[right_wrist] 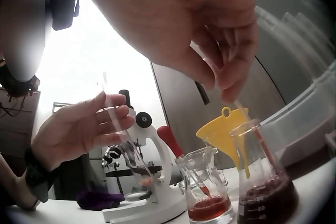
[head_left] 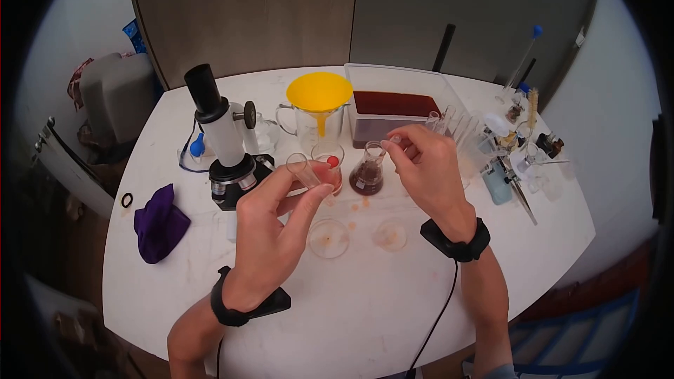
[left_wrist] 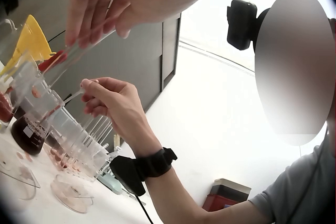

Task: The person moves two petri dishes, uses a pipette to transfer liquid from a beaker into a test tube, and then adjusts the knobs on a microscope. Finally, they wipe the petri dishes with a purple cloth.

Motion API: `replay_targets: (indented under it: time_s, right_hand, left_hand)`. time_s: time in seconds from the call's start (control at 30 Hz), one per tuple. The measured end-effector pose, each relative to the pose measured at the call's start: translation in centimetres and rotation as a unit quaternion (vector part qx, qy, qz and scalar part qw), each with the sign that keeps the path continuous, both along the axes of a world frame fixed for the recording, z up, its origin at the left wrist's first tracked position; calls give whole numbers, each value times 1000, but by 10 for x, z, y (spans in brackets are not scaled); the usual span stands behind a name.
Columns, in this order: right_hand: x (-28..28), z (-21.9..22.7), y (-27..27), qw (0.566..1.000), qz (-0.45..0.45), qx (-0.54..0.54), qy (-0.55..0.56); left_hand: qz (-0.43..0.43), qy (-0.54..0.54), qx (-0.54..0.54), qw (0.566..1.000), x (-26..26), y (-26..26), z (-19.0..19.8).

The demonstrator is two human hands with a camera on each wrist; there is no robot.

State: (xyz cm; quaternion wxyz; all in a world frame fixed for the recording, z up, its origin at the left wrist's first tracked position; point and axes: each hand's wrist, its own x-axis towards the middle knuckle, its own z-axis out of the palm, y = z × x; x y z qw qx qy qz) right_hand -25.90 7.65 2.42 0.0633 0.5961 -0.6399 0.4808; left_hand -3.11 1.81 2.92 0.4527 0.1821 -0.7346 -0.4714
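Observation:
My left hand (head_left: 270, 217) holds a clear glass test tube (right_wrist: 118, 119) at a slant, thumb on one side and fingers on the other. Some reddish matter shows near the tube's lower end in the right wrist view. With thumb and fingertips, my right hand (head_left: 432, 168) pinches the top of a thin clear stick (right_wrist: 265, 145). Its lower part reaches through the neck of a conical flask (head_left: 367, 177) and into dark red liquid. Left of the flask, a small glass beaker (right_wrist: 207, 208) holds red liquid and a dropper with a red bulb (head_left: 332, 161).
A microscope (head_left: 228, 133) and purple cloth (head_left: 161, 224) are at left. Behind stand a yellow funnel (head_left: 319, 88) in a glass jug and a plastic tub (head_left: 361, 130) of dark red liquid. Two shallow glass dishes (head_left: 342, 249) lie in front. Test tubes and tweezers (head_left: 523, 200) are at right.

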Motion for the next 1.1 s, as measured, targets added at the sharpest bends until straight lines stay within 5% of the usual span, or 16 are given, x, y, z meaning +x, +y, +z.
replay_targets:
  time_s: [0.3,0.77,1.1]
  right_hand:
    - [7,32,24,985,-12,-47,-168]
    - [14,77,69,970,8,-154,-186]
    - [31,78,80,972,30,-101,-208]
  left_hand:
    - [-10,-72,15,997,-11,0,-15]
    - [-17,-197,-67,978,-68,-8,-18]
    - [0,-186,-99,978,-70,-8,-18]
